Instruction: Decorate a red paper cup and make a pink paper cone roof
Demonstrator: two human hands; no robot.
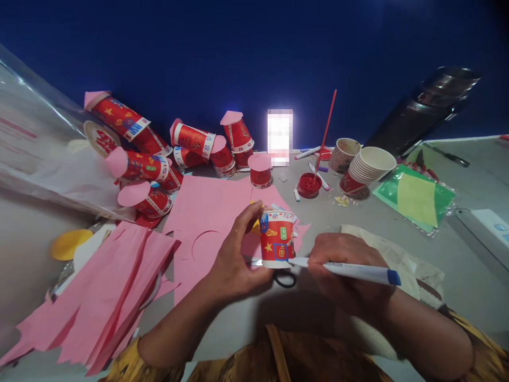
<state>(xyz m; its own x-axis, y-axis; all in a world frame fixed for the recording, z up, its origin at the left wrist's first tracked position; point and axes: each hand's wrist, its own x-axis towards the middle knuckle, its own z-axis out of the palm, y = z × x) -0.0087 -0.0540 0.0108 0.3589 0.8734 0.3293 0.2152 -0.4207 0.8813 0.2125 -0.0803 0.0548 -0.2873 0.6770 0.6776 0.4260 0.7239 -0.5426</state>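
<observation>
A red paper cup with a white rim and printed gold and blue marks is gripped by my left hand, thumb at its lower end and fingers at its upper end. My right hand is closed round a white marker with a blue end. The marker's tip touches or nearly touches the cup's lower right side, near a blue square outline. Under the cup, scissors show one dark handle loop. Pink paper with a curved cut lies beneath and to the left.
Red paper cups with pink tops stand and lean at the back left. Folded pink paper lies at left. A red paint pot with a brush, stacked cups, a green packet, a cloth and a black bottle occupy the right.
</observation>
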